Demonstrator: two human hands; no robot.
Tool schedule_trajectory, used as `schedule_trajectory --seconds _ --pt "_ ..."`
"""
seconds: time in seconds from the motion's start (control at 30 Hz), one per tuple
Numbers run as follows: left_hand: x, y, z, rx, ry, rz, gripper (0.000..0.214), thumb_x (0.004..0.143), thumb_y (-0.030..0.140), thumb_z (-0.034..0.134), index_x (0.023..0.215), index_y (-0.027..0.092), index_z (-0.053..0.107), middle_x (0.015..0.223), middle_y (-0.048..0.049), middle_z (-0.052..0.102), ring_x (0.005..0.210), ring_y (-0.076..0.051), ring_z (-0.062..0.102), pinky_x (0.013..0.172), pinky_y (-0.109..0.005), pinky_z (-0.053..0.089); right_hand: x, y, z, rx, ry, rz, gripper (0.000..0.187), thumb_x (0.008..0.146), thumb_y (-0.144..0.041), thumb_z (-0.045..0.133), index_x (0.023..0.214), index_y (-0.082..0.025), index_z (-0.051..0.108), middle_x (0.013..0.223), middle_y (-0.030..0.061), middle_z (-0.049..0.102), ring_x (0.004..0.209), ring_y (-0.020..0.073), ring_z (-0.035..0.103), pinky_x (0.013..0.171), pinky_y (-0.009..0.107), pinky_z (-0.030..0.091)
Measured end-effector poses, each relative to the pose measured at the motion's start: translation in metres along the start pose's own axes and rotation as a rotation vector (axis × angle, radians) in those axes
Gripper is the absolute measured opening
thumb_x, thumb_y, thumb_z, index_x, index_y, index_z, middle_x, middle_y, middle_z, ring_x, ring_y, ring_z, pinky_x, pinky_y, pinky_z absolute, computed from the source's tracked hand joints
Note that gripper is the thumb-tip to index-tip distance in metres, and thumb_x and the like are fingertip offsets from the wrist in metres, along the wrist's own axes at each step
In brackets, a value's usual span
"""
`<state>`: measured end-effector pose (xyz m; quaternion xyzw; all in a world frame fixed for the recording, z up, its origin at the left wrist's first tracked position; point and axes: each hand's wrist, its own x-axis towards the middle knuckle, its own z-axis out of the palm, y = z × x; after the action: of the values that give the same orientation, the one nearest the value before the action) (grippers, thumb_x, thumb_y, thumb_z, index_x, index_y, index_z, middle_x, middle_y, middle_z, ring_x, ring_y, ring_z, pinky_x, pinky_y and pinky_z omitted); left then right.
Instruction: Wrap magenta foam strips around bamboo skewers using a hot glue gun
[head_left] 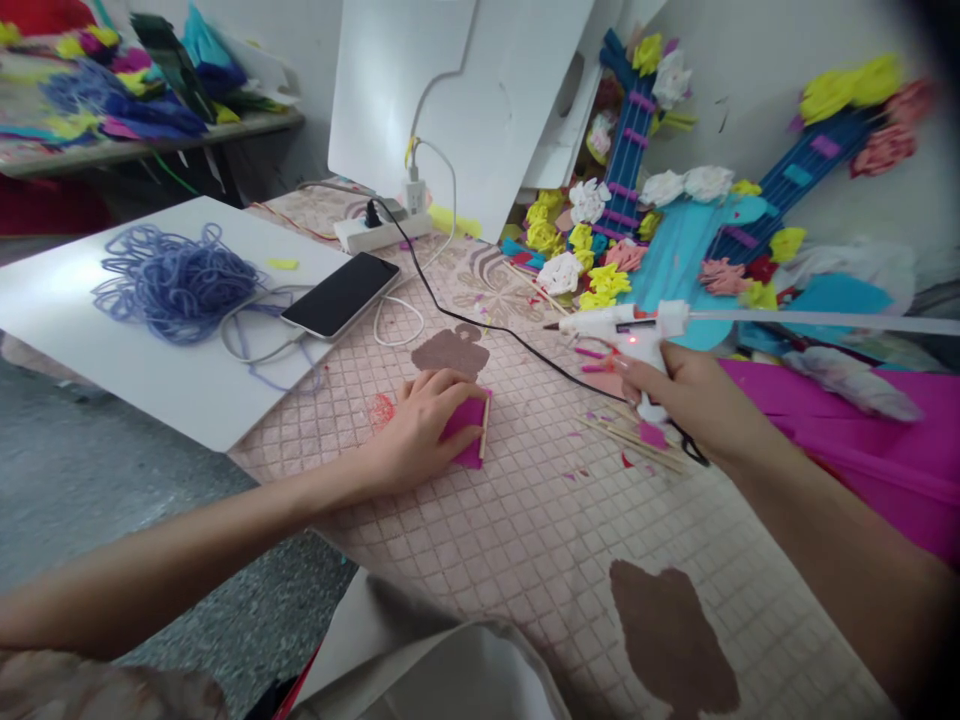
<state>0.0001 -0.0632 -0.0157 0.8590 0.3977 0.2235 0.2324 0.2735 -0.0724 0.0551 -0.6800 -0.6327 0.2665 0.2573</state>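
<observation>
My left hand point(433, 425) is on the cloth-covered table, its fingers over a small magenta piece point(471, 418) that could be foam or card. Along the right edge of that piece lies a short wooden stick point(484, 425), with my thumb and index finger reaching toward it. A white hot glue gun point(637, 335) is in my right hand point(686, 395), fingers closed round its handle. Its red light glows, the nozzle points left, and a long glue stick point(817, 320) sticks out of its back. Wooden sticks point(637, 445) lie on the table below the gun.
A phone point(345, 293) and a tangle of blue yarn point(176, 285) are on a white board point(217, 400) at left. A black cord point(480, 322) runs from a power strip point(375, 232) toward the gun. Blue guitar-shaped crafts point(690, 240) with paper flowers and a magenta box point(862, 440) stand right.
</observation>
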Motion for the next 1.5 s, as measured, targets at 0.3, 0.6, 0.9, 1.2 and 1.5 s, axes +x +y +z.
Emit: schedule_trajectory --seconds 0.3,0.6,0.9,1.2,1.5 --pt "-0.003 -0.012 0.005 -0.112 0.106 0.022 0.030 0.086 0.019 0.053 0.116 0.020 0.053 0.117 -0.0091 0.053 0.109 -0.022 0.049 0.095 -0.042 0.042 0.080 0.045 0.042 0.091 0.177 -0.162 0.031 0.078 -0.044 0.054 0.084 -0.015 0.062 0.067 0.0017 0.063 0.059 0.0181 0.055 0.056 0.030 0.045" --pt "0.006 -0.023 -0.005 -0.146 0.086 -0.008 0.028 0.085 0.019 0.052 0.112 0.018 0.056 0.113 -0.0087 0.055 0.092 -0.018 0.056 0.076 -0.033 0.049 0.087 0.051 0.056 0.014 0.258 -0.245 0.039 0.075 -0.039 0.058 0.104 -0.013 0.060 0.104 0.0155 0.067 0.093 0.0306 0.060 0.084 0.044 0.045" --pt "0.033 -0.025 -0.015 -0.101 0.032 0.072 0.016 0.080 0.018 0.056 0.095 0.017 0.061 0.092 -0.0049 0.058 0.080 -0.015 0.054 0.070 -0.030 0.046 0.078 0.052 0.057 0.022 0.253 -0.294 0.037 0.075 -0.033 0.057 0.107 -0.015 0.060 0.105 0.0125 0.068 0.091 0.0292 0.062 0.083 0.043 0.047" --pt "0.051 -0.016 -0.027 -0.012 -0.126 0.208 0.025 0.076 0.010 0.057 0.101 0.015 0.061 0.095 -0.0066 0.060 0.089 -0.018 0.055 0.081 -0.034 0.045 0.087 0.060 0.061 0.074 0.298 -0.280 0.034 0.078 -0.033 0.054 0.108 -0.015 0.058 0.108 0.0134 0.066 0.096 0.0294 0.062 0.085 0.044 0.047" --pt "0.068 0.003 -0.042 0.154 -0.462 0.639 0.018 0.079 0.005 0.059 0.089 0.019 0.066 0.097 -0.0061 0.063 0.097 -0.019 0.053 0.086 -0.031 0.040 0.084 0.059 0.060 0.112 0.275 -0.286 0.033 0.077 -0.033 0.058 0.106 -0.016 0.059 0.108 0.0126 0.067 0.095 0.0285 0.062 0.086 0.044 0.047"
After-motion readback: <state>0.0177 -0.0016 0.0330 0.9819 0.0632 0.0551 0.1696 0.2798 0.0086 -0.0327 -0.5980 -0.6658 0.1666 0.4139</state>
